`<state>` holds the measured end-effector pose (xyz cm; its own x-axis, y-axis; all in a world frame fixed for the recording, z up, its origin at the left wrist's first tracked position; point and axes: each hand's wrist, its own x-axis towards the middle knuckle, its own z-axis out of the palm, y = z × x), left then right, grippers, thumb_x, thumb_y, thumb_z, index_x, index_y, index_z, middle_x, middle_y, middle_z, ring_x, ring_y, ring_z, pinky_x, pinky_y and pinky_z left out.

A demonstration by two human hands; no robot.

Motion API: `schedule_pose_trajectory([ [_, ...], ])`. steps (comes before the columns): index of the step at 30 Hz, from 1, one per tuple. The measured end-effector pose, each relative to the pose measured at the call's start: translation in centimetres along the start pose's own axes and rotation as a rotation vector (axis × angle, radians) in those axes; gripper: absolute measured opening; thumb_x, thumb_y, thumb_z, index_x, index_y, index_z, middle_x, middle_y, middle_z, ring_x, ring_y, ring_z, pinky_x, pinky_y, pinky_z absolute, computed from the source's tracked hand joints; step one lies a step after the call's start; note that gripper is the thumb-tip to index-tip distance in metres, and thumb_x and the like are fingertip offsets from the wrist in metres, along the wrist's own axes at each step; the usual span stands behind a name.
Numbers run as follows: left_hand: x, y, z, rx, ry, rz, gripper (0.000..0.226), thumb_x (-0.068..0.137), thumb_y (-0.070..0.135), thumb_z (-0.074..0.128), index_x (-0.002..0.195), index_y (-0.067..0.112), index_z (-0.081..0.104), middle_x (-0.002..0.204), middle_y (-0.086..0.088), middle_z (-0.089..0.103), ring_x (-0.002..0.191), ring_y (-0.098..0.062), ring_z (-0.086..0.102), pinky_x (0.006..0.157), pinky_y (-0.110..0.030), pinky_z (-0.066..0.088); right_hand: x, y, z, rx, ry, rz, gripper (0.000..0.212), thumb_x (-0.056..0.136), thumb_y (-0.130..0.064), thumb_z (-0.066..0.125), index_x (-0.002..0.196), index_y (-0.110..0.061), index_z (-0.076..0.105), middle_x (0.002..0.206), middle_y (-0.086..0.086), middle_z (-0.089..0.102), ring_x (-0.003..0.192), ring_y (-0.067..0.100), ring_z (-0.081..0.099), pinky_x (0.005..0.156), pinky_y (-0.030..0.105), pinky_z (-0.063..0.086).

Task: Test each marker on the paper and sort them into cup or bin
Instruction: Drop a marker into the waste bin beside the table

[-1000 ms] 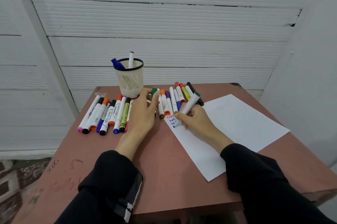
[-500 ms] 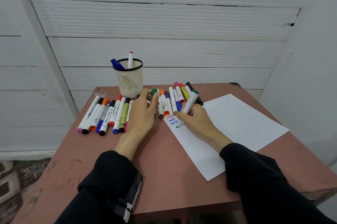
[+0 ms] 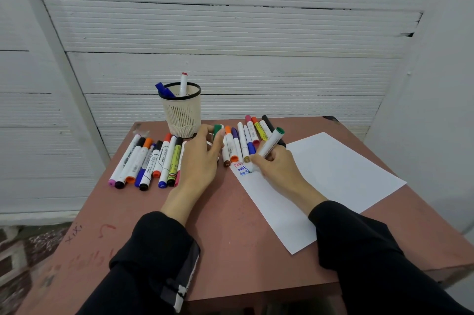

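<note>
Mesh cup [image 3: 181, 114] — two markers [image 3: 174, 87] inside.

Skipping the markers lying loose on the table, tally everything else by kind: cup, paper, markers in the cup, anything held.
Cup: 1
Paper sheet: 1
Markers in the cup: 2, blue marker and red-ended marker
Green marker in right hand: 1
Green cap in left hand: 1
Total: 6

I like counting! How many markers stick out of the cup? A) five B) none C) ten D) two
D: the cup shows just a blue marker and a white marker poking above its rim.
</note>
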<state>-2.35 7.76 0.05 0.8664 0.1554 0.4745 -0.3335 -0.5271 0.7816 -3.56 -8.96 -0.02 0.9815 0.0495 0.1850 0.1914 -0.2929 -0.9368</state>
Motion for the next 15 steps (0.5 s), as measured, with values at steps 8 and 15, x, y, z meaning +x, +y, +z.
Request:
schedule_pose_trajectory([
  [8,-0.05,0.32,-0.04,0.013,-0.004,0.000,0.014,0.099,0.039,0.046,0.103,0.027,0.049,0.076,0.006,0.061,0.069,-0.010,0.059,0.059,-0.021,0.045,-0.02,-0.07,-0.02,-0.021,-0.002,0.013,0.025,0.091,-0.012,0.063,0.073,-0.024,0.053,0.075,-0.010,0.057,0.063,-0.002,0.060,0.052,0.008,0.041],
  [15,0.03,0.20,-0.14,0.015,0.003,0.011,0.018,0.098,0.040,0.047,0.106,0.025,0.052,0.079,0.011,0.059,0.074,-0.009,0.059,0.062,-0.022,0.046,0.58,0.03,-0.42,0.088,0.098,0.023,0.011,0.091,-0.016,0.064,0.084,-0.019,0.058,0.074,-0.004,0.057,0.067,0.005,0.057,0.060,0.017,0.043],
])
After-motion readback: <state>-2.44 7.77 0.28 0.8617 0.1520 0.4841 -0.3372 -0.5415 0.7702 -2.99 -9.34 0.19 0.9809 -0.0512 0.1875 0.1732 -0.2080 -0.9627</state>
